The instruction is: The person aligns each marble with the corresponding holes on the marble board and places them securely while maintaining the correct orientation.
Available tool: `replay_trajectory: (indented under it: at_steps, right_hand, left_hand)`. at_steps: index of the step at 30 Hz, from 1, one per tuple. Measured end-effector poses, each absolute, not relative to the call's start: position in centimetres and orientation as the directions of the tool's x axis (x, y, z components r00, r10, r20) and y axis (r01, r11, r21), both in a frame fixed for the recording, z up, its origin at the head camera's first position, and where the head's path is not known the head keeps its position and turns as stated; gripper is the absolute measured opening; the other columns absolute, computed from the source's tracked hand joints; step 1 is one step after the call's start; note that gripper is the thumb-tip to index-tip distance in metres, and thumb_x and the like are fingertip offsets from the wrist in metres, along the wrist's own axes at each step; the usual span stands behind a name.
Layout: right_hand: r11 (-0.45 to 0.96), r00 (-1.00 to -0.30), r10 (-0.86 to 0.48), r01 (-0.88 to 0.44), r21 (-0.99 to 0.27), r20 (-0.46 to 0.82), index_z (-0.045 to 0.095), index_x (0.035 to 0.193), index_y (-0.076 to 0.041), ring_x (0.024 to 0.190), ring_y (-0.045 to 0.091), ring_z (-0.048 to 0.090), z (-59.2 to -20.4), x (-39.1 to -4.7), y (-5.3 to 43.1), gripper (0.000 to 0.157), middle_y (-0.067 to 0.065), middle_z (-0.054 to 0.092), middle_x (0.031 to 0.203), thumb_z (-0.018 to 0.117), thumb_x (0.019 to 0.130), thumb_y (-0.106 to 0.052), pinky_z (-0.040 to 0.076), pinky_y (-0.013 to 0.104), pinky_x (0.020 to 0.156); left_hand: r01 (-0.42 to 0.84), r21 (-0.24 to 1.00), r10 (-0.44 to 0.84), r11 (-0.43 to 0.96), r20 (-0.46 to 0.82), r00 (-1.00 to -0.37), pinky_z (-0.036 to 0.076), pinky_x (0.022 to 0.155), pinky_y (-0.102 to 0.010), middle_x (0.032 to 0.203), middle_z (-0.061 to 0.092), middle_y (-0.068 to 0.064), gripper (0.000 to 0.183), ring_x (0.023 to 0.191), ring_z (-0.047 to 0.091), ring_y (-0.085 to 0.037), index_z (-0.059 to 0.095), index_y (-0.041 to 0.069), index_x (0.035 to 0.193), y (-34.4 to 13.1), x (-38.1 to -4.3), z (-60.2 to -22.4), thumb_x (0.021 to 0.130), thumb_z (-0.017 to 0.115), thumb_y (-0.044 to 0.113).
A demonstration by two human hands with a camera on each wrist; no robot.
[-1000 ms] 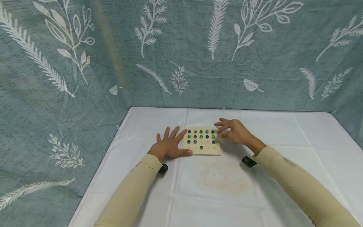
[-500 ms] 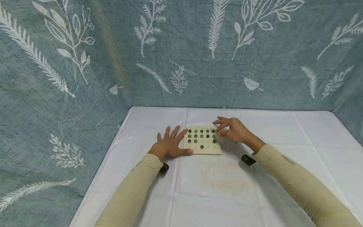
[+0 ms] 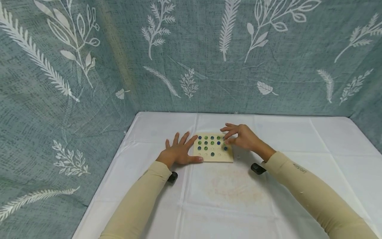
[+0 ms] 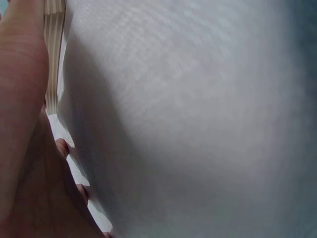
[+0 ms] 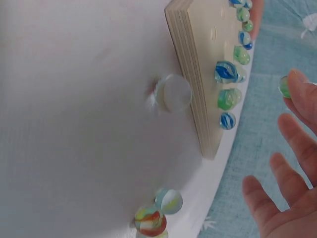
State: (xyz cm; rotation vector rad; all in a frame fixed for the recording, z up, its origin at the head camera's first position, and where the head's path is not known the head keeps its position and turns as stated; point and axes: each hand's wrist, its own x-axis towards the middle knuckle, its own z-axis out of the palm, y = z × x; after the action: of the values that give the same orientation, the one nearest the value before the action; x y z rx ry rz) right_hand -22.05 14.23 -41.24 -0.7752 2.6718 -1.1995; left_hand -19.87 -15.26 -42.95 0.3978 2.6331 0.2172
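A pale wooden board (image 3: 215,159) with rows of round hollows lies flat on the table, blue and green marbles (image 3: 212,143) sitting in many of them. My left hand (image 3: 178,155) has its fingers spread at the board's left side, the thumb and index finger touching its corners. Over the right part of the board, my right hand (image 3: 243,136) pinches a green marble (image 5: 284,87) between thumb and index finger. Its other fingers are spread loosely. This hand hides some of the upper right hollows in the head view.
Right of the board, a clear marble (image 5: 173,93) lies on the white tablecloth (image 3: 209,192). An orange-streaked marble (image 5: 150,221) and a clear yellow-streaked marble (image 5: 169,201) lie farther back. A leaf-patterned curtain (image 3: 209,83) hangs behind the table.
My right hand has shifted left from the board's right edge to above its right-hand columns. The left hand and the board stay in place.
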Motion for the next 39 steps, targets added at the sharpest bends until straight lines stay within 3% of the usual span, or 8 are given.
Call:
replay_trajectory:
  at_steps: [22, 39]
  right_hand:
    - [0.54, -0.846, -0.519, -0.435, -0.72, 0.122, 0.083, 0.098, 0.0, 0.153, 0.043, 0.04, -41.9, -21.6, 13.0, 0.01, 0.021, 0.066, 0.142, 0.08, 0.088, -0.001, 0.044, 0.059, 0.117]
    - [0.584, -0.857, -0.513, -0.395, -0.709, 0.055, 0.084, 0.1, -0.002, 0.156, 0.039, 0.036, -42.4, -21.5, 12.0, 0.012, 0.018, 0.063, 0.146, 0.08, 0.089, -0.004, 0.036, 0.06, 0.122]
  left_hand:
    - [0.241, 0.247, 0.326, 0.939, -0.406, -0.854, 0.001, 0.124, -0.076, 0.179, -0.006, -0.004, 0.1, 0.163, -0.012, -0.043, 0.004, 0.038, 0.169, -15.2, -19.4, -42.5, 0.093, 0.054, 0.078]
    - [0.244, 0.227, 0.32, 0.943, -0.411, -0.854, 0.002, 0.124, -0.076, 0.178, -0.008, -0.003, 0.101, 0.163, -0.012, -0.043, 0.001, 0.039, 0.169, -15.3, -19.5, -42.7, 0.092, 0.052, 0.081]
